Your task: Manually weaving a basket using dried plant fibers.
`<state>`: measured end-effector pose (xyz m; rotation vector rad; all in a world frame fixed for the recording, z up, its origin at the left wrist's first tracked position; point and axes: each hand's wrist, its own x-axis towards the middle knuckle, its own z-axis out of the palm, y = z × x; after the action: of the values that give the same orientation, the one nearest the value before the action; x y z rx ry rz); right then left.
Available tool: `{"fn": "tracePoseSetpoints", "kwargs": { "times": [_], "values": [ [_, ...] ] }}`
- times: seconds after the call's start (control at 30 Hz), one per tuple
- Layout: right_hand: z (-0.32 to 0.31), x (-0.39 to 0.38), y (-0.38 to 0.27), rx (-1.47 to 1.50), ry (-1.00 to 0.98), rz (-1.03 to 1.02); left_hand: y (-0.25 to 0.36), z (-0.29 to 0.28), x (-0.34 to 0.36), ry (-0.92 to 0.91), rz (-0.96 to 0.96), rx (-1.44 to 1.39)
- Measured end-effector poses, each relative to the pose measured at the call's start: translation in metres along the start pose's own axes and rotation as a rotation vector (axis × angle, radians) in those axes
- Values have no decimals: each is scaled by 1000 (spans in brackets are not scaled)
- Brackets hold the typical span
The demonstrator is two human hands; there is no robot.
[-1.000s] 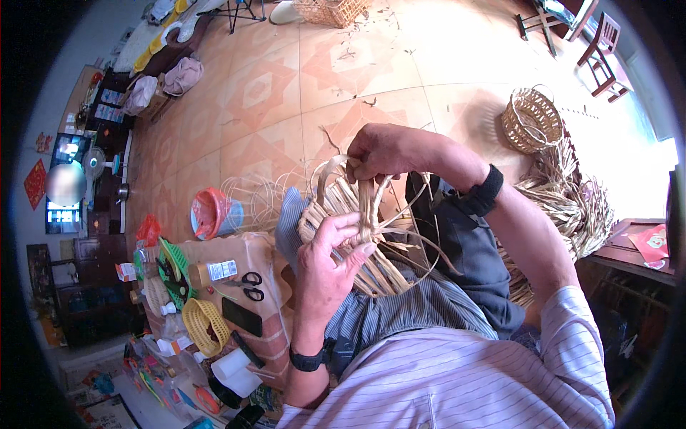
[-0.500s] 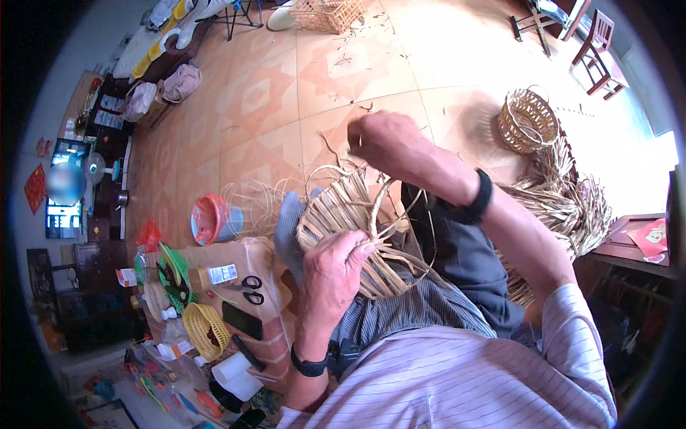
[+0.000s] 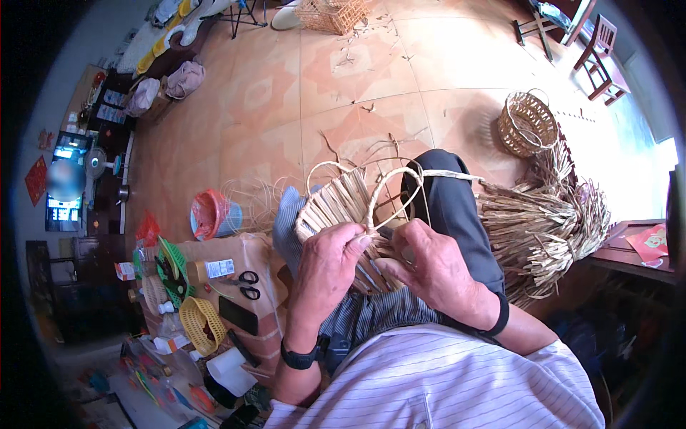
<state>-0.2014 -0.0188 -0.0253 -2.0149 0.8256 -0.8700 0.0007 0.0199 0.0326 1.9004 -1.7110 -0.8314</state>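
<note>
A half-woven straw basket [image 3: 334, 203] rests on my lap, with loose strands sticking out of its far side. My left hand [image 3: 327, 263] is closed on its rim, thumb and forefinger pinching at the foot of a wrapped loop handle [image 3: 373, 196]. Close beside it, my right hand [image 3: 437, 266] is bent in a pinch at the basket's near side. Its fingertips seem to be on a straw strand, though the fingers hide most of it. One pale strand [image 3: 450, 174] stretches across my right knee.
A heap of dry straw [image 3: 547, 214] lies at the right, below a finished basket [image 3: 527, 129]. On the left, a covered table carries black scissors [image 3: 249, 284], a phone [image 3: 239, 316] and a yellow plastic basket [image 3: 202, 327]. A red-lined bucket [image 3: 214, 214] stands beyond it.
My right hand has come down from above the far side of the basket to its near side, beside my left hand. My left hand keeps its grip on the rim.
</note>
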Motion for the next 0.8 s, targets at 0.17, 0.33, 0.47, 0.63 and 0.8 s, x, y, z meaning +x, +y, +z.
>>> {"fn": "tracePoseSetpoints", "kwargs": {
  "times": [0.17, 0.33, 0.47, 0.63, 0.8],
  "values": [
    [13, -8, 5, 63, -109, 187, 2, 1, 0, 2, -66, -97],
    [15, 3, 4, 31, -50, 187, -6, 0, 0, -6, -41, -98],
    [20, 11, 0, 113, 25, 103, -4, -3, 0, -16, -77, -93],
    [19, 11, 0, 253, 47, 128, -3, -4, 0, -28, -97, -72],
    [2, 23, 1, 155, 5, 113, -9, 0, 0, -33, -69, -60]
  ]
}}
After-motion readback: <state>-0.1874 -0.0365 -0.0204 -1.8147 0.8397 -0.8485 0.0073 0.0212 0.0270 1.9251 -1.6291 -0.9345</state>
